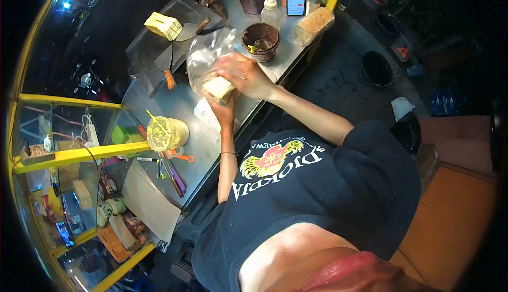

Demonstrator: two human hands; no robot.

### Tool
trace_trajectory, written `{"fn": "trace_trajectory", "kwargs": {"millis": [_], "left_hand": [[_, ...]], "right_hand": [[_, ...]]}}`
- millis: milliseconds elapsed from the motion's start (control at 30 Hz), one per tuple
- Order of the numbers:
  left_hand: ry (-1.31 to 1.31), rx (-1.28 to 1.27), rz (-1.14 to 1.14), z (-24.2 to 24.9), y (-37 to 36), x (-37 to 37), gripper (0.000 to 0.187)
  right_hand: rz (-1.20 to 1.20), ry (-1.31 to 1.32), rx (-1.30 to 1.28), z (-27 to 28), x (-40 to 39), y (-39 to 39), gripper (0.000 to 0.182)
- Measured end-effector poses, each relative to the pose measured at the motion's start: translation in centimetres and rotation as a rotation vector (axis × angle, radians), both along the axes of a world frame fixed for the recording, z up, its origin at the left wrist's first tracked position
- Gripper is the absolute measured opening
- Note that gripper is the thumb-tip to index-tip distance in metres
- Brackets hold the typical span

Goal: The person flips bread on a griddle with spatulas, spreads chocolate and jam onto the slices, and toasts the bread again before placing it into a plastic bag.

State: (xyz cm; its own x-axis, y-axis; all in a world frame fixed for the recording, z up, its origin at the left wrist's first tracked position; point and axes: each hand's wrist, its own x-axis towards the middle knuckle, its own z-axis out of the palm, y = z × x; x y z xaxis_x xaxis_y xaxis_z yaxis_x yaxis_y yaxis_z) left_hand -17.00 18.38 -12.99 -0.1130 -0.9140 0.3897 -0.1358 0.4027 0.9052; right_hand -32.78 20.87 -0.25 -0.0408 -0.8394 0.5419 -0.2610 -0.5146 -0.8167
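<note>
My left hand is closed from below around a pale, squared block that looks like bread. A clear plastic bag surrounds the block and billows out towards the far side. Over the top of the block and bag lies my right hand; motion smears its fingers, so their grip cannot be made out. Just beyond it stands a brown tub with a dark, chocolate-like coating and a yellow tool inside. A white board or lid lies on the metal counter under my hands.
A scraper with an orange handle and a yellowish block rest on the dark griddle. Nearby are a cream-filled tub, a white-capped bottle, a phone and a bagged loaf. Yellow-framed glass borders the left.
</note>
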Motion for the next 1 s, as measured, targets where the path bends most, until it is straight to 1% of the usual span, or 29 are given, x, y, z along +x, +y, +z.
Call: {"fn": "trace_trajectory", "kwargs": {"millis": [33, 67, 100, 133, 167, 233, 267, 300, 333, 367, 400, 433, 500, 533, 567, 600, 633, 667, 700, 733, 767, 833, 867, 900, 933, 967, 1000], "left_hand": [[0.001, 0.005, -0.008, 0.0, -0.2, 0.0, 0.090], [-0.023, 0.065, 0.044, 0.2, -0.7, 0.3, 0.082], [-0.044, 0.123, 0.098, 0.4, -1.4, 0.6, 0.075], [-0.085, 0.113, 0.092, 1.2, -1.7, 1.2, 0.072], [-0.082, 0.243, 0.066, 1.9, -1.9, 2.0, 0.071], [-0.344, 0.393, 0.055, 5.4, -1.9, 2.6, 0.071], [-0.545, 0.463, 0.068, 7.4, -1.7, 2.4, 0.080], [-0.550, 0.467, 0.067, 6.3, -2.0, 2.2, 0.080], [-0.743, 0.423, 0.188, 4.2, -2.4, 2.0, 0.086], [-0.934, 0.375, 0.313, 2.7, -2.7, 1.5, 0.092], [-1.010, 0.376, 0.356, 2.0, -2.5, 0.2, 0.101], [-1.013, 0.378, 0.364, 1.0, -2.5, -0.1, 0.101], [-1.000, 0.227, 0.427, -0.4, -2.8, -0.4, 0.102], [-0.992, 0.316, 0.419, 0.0, -2.8, -0.5, 0.102], [-0.909, 0.342, 0.415, -0.9, -3.0, -0.1, 0.103], [-0.870, 0.292, 0.436, -2.8, -3.6, 0.8, 0.105], [-0.934, 0.159, 0.443, -5.7, -4.8, 2.3, 0.108], [-0.958, 0.242, 0.428, -5.7, -5.3, 2.4, 0.111], [-1.109, 0.256, 0.469, -5.8, -5.6, 2.3, 0.106], [-1.121, 0.287, 0.523, -1.0, -4.3, -1.7, 0.095], [-1.134, 0.320, 0.586, 5.4, -2.9, -5.8, 0.085], [-0.495, 0.208, 0.356, 10.2, -3.4, -11.8, 0.055], [-0.073, 0.158, 0.052, 14.9, -2.8, -17.4, 0.036], [0.065, 0.296, -0.145, 19.4, -2.0, -22.0, 0.031], [-0.001, 0.243, -0.201, 23.1, -1.4, -26.7, 0.028], [-0.163, 0.007, -0.240, 24.7, -2.1, -31.1, 0.026], [-0.083, -0.087, -0.423, 26.9, -2.6, -35.6, 0.028]], "right_hand": [[-0.036, 0.071, 0.017, 0.5, -0.8, 1.0, 0.022], [0.032, -0.093, 0.026, 0.6, -1.6, 1.8, 0.022], [0.080, -0.276, 0.033, 0.8, -2.2, 2.5, 0.032], [0.059, -0.311, 0.125, 1.0, -3.5, 3.8, 0.040], [0.036, -0.349, 0.218, 1.0, -5.2, 5.0, 0.048], [0.189, -0.520, 0.414, -0.2, -8.8, 6.9, 0.060], [0.293, -0.635, 0.506, -0.7, -10.3, 7.9, 0.048], [0.291, -0.641, 0.510, -2.5, -11.1, 8.5, 0.048], [0.248, -0.522, 0.571, -5.0, -11.7, 9.0, 0.039], [0.208, -0.401, 0.628, -6.4, -12.3, 9.4, 0.032], [0.298, -0.322, 0.735, -6.4, -12.9, 10.2, 0.026], [0.389, -0.241, 0.839, -6.3, -13.3, 11.0, 0.021], [0.623, 0.099, 0.649, -6.6, -14.9, 11.7, 0.029], [0.746, 0.083, 0.796, -5.3, -16.3, 11.9, 0.039], [0.786, 0.116, 0.725, -6.1, -18.1, 11.8, 0.043], [0.814, 0.105, 0.739, -6.8, -20.3, 11.6, 0.044], [0.833, 0.102, 0.753, -7.5, -22.9, 11.5, 0.045], [0.848, 0.112, 0.783, -8.0, -25.5, 11.0, 0.042], [0.868, 0.115, 0.816, -8.2, -27.9, 10.9, 0.038], [0.775, 0.201, 0.808, -7.9, -30.6, 10.9, 0.028], [0.663, 0.354, 0.816, -3.9, -32.8, 10.9, 0.021], [0.707, 0.238, 0.551, 1.7, -38.3, 10.5, 0.021], [0.607, 0.229, 0.435, 6.1, -41.3, 10.1, 0.020], [0.495, 0.248, 0.360, 11.3, -44.6, 10.1, 0.018], [0.334, 0.064, 0.103, 14.4, -46.9, 10.2, 0.015], [0.044, -0.478, -0.266, 16.4, -46.9, 10.7, 0.016], [-0.142, -0.351, -0.416, 19.2, -51.0, 9.8, 0.016]]}}
